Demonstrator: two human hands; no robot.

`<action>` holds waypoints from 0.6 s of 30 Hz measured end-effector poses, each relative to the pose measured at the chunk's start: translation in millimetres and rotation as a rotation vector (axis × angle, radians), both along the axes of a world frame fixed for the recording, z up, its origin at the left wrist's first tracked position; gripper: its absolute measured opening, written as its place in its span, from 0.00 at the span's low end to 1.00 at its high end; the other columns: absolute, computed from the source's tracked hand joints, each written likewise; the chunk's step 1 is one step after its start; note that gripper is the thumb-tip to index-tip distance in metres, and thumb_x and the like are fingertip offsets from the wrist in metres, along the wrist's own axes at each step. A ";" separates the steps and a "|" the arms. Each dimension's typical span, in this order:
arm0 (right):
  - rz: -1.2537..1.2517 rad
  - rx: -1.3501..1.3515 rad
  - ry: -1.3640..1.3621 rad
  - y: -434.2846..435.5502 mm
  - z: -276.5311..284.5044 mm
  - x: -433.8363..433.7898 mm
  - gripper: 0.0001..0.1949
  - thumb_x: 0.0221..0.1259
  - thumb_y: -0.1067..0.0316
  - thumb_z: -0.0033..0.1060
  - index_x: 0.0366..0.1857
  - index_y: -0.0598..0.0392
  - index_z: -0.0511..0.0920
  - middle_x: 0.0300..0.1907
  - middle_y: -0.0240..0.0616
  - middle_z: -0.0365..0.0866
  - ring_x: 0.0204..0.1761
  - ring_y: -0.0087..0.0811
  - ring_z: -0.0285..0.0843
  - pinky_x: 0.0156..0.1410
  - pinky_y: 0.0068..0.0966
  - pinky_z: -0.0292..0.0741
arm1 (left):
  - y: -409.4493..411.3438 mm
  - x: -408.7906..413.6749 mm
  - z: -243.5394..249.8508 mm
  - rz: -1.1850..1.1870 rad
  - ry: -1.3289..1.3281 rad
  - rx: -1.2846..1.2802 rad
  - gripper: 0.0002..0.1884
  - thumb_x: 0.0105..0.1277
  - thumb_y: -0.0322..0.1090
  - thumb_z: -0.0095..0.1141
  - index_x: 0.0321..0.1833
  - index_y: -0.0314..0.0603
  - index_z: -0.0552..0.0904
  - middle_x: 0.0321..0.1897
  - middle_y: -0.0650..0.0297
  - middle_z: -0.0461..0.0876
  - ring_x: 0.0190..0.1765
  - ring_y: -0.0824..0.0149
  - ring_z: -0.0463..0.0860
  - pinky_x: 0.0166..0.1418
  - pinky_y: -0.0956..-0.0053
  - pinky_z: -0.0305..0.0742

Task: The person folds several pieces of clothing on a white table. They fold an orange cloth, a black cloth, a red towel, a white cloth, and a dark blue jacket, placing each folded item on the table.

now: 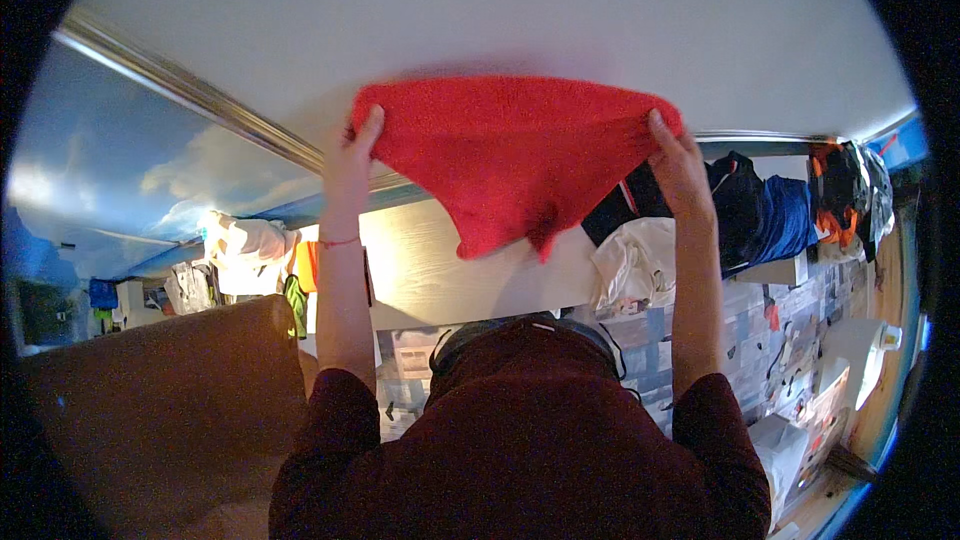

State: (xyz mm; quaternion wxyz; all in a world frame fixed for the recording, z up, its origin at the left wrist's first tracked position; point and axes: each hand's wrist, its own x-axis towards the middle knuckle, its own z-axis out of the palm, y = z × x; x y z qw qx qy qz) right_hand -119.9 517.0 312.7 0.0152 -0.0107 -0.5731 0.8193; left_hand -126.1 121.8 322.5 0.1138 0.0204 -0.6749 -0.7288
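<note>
A red cloth garment (510,142) is stretched wide in front of a pale wall, held up at its two upper corners. Its lower part narrows and ends in two hanging points; its exact kind cannot be told. My left hand (363,136) grips the left corner, thumb on the near side. On the other corner my right hand (675,157) pinches the fabric in the same way. Below the garment lies a pale wood-grain top (420,262). A cream cloth (637,259) and dark clothing (735,195) lie on its right part, partly behind my right forearm.
Blue folded fabric (785,217) and an orange-and-black heap (840,195) continue along the right. A large brown panel or furniture back (165,405) stands at the left. Beyond it are white fabric items (247,247) in bright light. Small things lie scattered on the patterned floor (780,337).
</note>
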 end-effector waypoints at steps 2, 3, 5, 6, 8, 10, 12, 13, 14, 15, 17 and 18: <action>-0.036 -0.012 0.038 12.7 14.4 -1.9 0.19 0.73 0.57 0.62 0.58 0.60 0.80 0.54 0.38 0.85 0.54 0.30 0.83 0.61 0.29 0.77 | -2.8 1.5 25.9 -0.030 0.137 0.137 0.21 0.73 0.40 0.64 0.60 0.31 0.82 0.52 0.59 0.86 0.53 0.68 0.84 0.60 0.72 0.79; -0.042 -0.048 0.080 16.8 18.0 -1.8 0.19 0.72 0.57 0.64 0.58 0.59 0.80 0.53 0.38 0.86 0.54 0.29 0.83 0.60 0.30 0.77 | -6.4 7.5 39.0 -0.038 0.174 0.140 0.21 0.71 0.39 0.66 0.60 0.31 0.82 0.51 0.59 0.87 0.53 0.67 0.84 0.60 0.71 0.80; 0.053 0.088 0.195 23.3 31.3 12.4 0.18 0.69 0.59 0.67 0.55 0.60 0.81 0.53 0.37 0.86 0.53 0.30 0.83 0.59 0.31 0.78 | -14.2 25.1 48.1 -0.058 0.238 0.160 0.21 0.68 0.38 0.69 0.59 0.31 0.82 0.50 0.59 0.87 0.52 0.66 0.85 0.59 0.69 0.81; 0.100 0.153 0.257 26.4 35.4 21.9 0.17 0.68 0.60 0.68 0.54 0.60 0.82 0.53 0.37 0.87 0.53 0.30 0.83 0.59 0.31 0.78 | -24.8 37.1 43.6 -0.079 0.130 0.054 0.21 0.66 0.37 0.70 0.57 0.31 0.83 0.48 0.59 0.88 0.51 0.66 0.86 0.58 0.69 0.81; 0.286 0.376 0.256 34.5 27.4 42.2 0.17 0.65 0.60 0.70 0.51 0.60 0.83 0.52 0.37 0.88 0.52 0.29 0.83 0.59 0.31 0.78 | -54.9 66.5 16.8 -0.164 -0.100 -0.161 0.22 0.63 0.36 0.73 0.56 0.31 0.84 0.46 0.59 0.89 0.49 0.67 0.86 0.58 0.69 0.81; 0.587 0.645 0.193 52.4 3.4 47.3 0.17 0.63 0.58 0.71 0.50 0.58 0.85 0.50 0.39 0.89 0.51 0.32 0.84 0.59 0.33 0.78 | -74.6 87.4 -16.3 -0.424 -0.390 -0.379 0.23 0.62 0.36 0.73 0.57 0.32 0.84 0.46 0.58 0.89 0.49 0.67 0.87 0.58 0.70 0.81; 0.813 1.073 0.122 53.3 -37.6 52.3 0.18 0.61 0.56 0.71 0.51 0.54 0.85 0.47 0.44 0.89 0.50 0.38 0.86 0.58 0.37 0.79 | -68.3 104.7 -59.6 -0.686 -0.596 -0.545 0.24 0.60 0.36 0.74 0.57 0.32 0.85 0.46 0.57 0.90 0.48 0.68 0.87 0.58 0.70 0.80; 0.829 1.338 0.122 44.6 -60.1 59.5 0.19 0.60 0.55 0.72 0.51 0.52 0.85 0.46 0.46 0.89 0.49 0.43 0.87 0.57 0.39 0.79 | -56.6 112.4 -80.7 -0.746 -0.629 -0.677 0.22 0.64 0.39 0.71 0.58 0.35 0.85 0.48 0.56 0.90 0.49 0.68 0.87 0.59 0.70 0.80; 0.799 1.218 0.086 47.7 -107.7 72.3 0.19 0.58 0.54 0.73 0.49 0.52 0.86 0.44 0.47 0.88 0.48 0.47 0.86 0.56 0.42 0.79 | -31.1 117.3 -83.6 -0.731 -0.662 -0.754 0.20 0.65 0.38 0.70 0.57 0.36 0.86 0.48 0.58 0.90 0.50 0.66 0.87 0.59 0.66 0.80; 0.780 1.072 0.083 42.6 -173.3 82.3 0.19 0.57 0.54 0.73 0.48 0.53 0.86 0.42 0.49 0.88 0.48 0.51 0.85 0.55 0.44 0.79 | -55.9 133.8 -155.6 -0.792 -0.660 -0.478 0.21 0.65 0.36 0.70 0.58 0.36 0.85 0.50 0.58 0.89 0.50 0.66 0.87 0.60 0.65 0.80; 0.817 0.911 -0.061 62.6 -307.7 106.2 0.17 0.58 0.66 0.73 0.52 0.53 0.85 0.47 0.39 0.90 0.50 0.39 0.87 0.55 0.32 0.79 | -49.2 155.8 -247.6 -0.696 -0.663 -0.431 0.18 0.65 0.30 0.68 0.58 0.35 0.85 0.49 0.61 0.89 0.49 0.67 0.86 0.59 0.69 0.80; 0.829 0.996 -0.014 52.8 -317.7 113.4 0.17 0.60 0.65 0.73 0.52 0.56 0.84 0.46 0.38 0.90 0.48 0.36 0.87 0.53 0.31 0.79 | -50.6 175.7 -270.0 -0.606 -0.686 -0.376 0.17 0.63 0.28 0.69 0.55 0.34 0.86 0.47 0.61 0.89 0.47 0.68 0.85 0.57 0.70 0.80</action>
